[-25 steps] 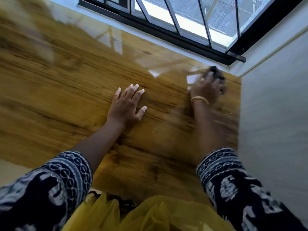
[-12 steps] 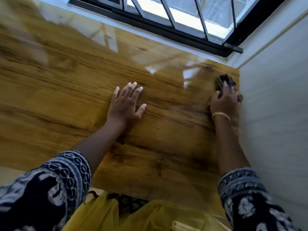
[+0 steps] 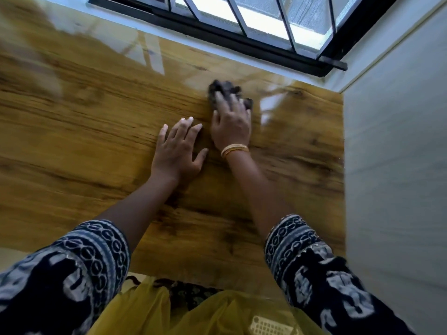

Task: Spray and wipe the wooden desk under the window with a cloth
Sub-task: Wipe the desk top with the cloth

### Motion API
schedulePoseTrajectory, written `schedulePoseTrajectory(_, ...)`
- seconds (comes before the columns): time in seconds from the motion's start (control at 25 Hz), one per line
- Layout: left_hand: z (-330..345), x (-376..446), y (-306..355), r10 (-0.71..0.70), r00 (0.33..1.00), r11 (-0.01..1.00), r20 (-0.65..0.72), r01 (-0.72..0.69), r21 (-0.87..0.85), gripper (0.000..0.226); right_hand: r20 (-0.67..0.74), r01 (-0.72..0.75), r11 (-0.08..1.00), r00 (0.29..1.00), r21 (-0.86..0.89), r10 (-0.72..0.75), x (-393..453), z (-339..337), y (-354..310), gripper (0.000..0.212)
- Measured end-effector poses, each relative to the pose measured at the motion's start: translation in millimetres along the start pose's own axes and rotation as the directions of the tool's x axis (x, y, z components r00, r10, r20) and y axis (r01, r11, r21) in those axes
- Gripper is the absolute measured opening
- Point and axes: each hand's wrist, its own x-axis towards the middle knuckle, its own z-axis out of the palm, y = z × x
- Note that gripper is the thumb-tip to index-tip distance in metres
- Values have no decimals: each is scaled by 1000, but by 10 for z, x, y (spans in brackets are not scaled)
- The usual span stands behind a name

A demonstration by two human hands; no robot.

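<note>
The glossy wooden desk (image 3: 84,146) fills most of the head view, under a black-framed window (image 3: 242,32). A dark crumpled cloth (image 3: 225,89) lies on the desk towards the back, right of centre. My right hand (image 3: 231,124), with gold bangles at the wrist, presses down on the cloth with its fingers stretched over it. My left hand (image 3: 177,151) rests flat on the wood just to the left of my right hand, fingers spread and holding nothing. No spray bottle is in view.
A pale wall (image 3: 391,165) bounds the desk's right edge, and a white sill runs along its back edge. Window reflections shine on the far part of the wood. My yellow garment (image 3: 169,310) hangs at the desk's near edge.
My right hand has slid the cloth left from the desk's right edge by the wall to beside my left hand. My left hand has stayed flat in the same spot.
</note>
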Motion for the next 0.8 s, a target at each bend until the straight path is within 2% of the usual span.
schedulePoseTrajectory(0.08, -8, -2, 8, 7, 1000, 1000, -9, -7, -9, 63, 81, 173, 984, 981, 41, -176, -48, -63, 131, 50)
schedulePoseTrajectory(0.12, -12, 1, 10, 13, 1000, 1000, -8, -13, -17, 63, 65, 186, 982, 980, 26, -187, -6, -120, 334, 51)
schedulePoseTrajectory(0.16, -16, 1, 8, 13, 1000, 1000, -7, -13, -24, 63, 31, 136, 991, 990, 7, -136, 47, -192, 569, 51)
schedulePoseTrajectory(0.28, -12, -3, -1, -2, 1000, 999, -9, 2, -34, 63, -40, -160, 986, 987, -43, 159, 76, -488, 1392, 53)
schedulePoseTrajectory(0.4, -2, -6, 6, 5, 1000, 1000, -13, -5, -29, 63, -129, -416, 907, 905, -61, 406, -364, -806, 1864, 53)
schedulePoseTrajectory(0.52, -10, -21, -7, 6, 1000, 1000, 7, -6, -22, 63, -214, -594, 804, 790, -36, 574, -1022, -811, 1688, 53)
schedulePoseTrajectory(0.6, -22, -33, 5, 14, 1000, 999, 27, -14, -29, 64, -260, -689, 724, 704, -26, 661, -1363, -746, 1448, 53)
schedulePoseTrajectory(0.68, -33, -37, 2, 28, 999, 999, 36, -27, -29, 64, -272, -736, 677, 653, -9, 706, -1395, -706, 1373, 53)
schedulePoseTrajectory(0.8, -31, -44, -14, 32, 999, 999, 43, -31, -24, 64, -236, -718, 691, 688, -80, 687, -983, -746, 1503, 53)
